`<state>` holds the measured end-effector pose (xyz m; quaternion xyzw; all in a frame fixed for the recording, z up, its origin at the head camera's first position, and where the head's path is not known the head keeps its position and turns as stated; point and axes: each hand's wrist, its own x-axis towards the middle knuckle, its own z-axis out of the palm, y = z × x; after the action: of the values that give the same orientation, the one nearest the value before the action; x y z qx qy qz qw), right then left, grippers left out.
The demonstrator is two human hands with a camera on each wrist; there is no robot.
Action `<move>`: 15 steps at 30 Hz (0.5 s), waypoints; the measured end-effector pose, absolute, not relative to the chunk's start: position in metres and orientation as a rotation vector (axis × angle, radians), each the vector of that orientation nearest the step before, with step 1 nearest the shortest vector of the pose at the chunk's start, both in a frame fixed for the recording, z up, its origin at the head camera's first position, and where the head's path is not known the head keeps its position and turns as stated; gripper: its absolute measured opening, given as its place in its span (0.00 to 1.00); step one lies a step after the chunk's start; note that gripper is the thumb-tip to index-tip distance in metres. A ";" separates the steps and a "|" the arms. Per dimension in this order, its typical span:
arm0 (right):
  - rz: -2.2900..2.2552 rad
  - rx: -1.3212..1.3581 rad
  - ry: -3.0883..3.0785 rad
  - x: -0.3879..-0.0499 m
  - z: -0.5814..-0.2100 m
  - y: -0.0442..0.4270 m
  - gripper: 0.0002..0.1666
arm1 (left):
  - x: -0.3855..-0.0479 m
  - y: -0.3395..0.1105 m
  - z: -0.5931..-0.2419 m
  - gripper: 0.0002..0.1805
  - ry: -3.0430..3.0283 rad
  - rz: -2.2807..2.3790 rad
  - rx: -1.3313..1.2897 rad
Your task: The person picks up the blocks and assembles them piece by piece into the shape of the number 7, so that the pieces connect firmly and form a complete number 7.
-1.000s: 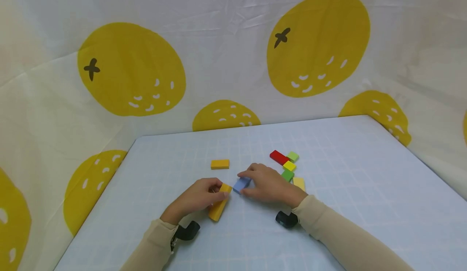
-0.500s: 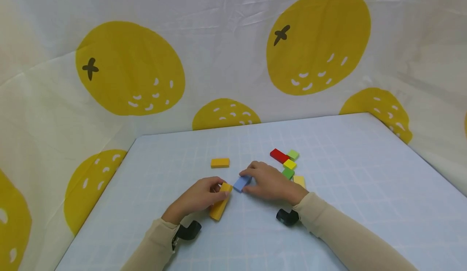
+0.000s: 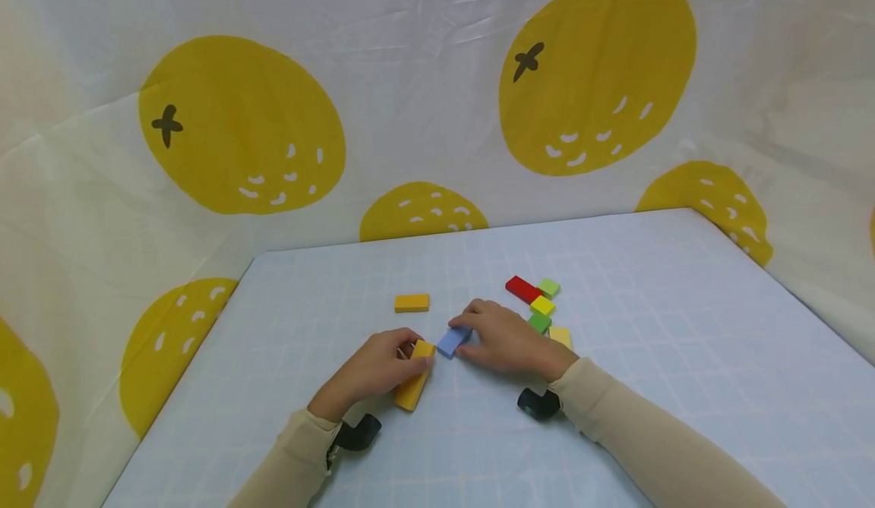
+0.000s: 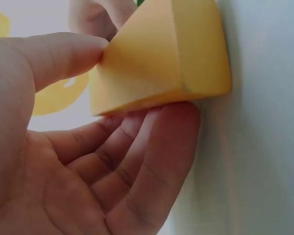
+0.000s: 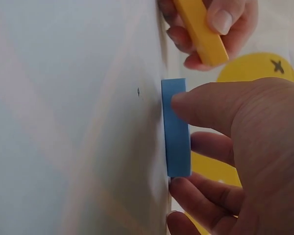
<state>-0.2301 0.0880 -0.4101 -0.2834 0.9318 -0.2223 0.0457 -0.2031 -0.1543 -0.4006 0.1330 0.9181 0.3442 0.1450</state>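
My left hand [image 3: 374,367] grips a long orange-yellow block [image 3: 415,386], thumb on one side and fingers against the other. Up close in the left wrist view, the thumb presses the upper edge of this block [image 4: 147,63] while curled fingers touch its underside. To the right, my right hand [image 3: 502,341] pinches a flat blue block [image 3: 453,341] that lies on the table. The right wrist view shows the thumb on a long edge of the blue block [image 5: 177,137] and fingertips at its far side and end. A small gap separates the two held blocks.
Another orange block [image 3: 412,303] lies behind the hands. Right of the right hand are a red block [image 3: 523,289], a light green block [image 3: 549,288], a yellow block [image 3: 543,305], a green block [image 3: 539,321] and a pale yellow block [image 3: 560,336]. A patterned curtain [image 3: 424,113] stands behind the table [image 3: 683,341].
Both hands keep hold of their blocks in nearly the same places. The scene sits slightly higher in the head view, and the left wrist has shifted a touch to the right.
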 end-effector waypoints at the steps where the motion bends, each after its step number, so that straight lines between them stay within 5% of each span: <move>1: -0.680 -0.866 2.844 -0.230 -0.410 0.088 0.26 | -0.203 -0.154 -0.401 0.18 2.647 0.990 0.387; 15: -0.712 -0.876 2.828 -0.234 -0.413 0.091 0.26 | -0.202 -0.151 -0.407 0.21 2.650 0.929 0.443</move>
<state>-0.2340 0.0908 -0.4128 -0.2872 0.9277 -0.2336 0.0482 -0.2023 -0.1512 -0.4068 0.1543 0.9217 0.3233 0.1488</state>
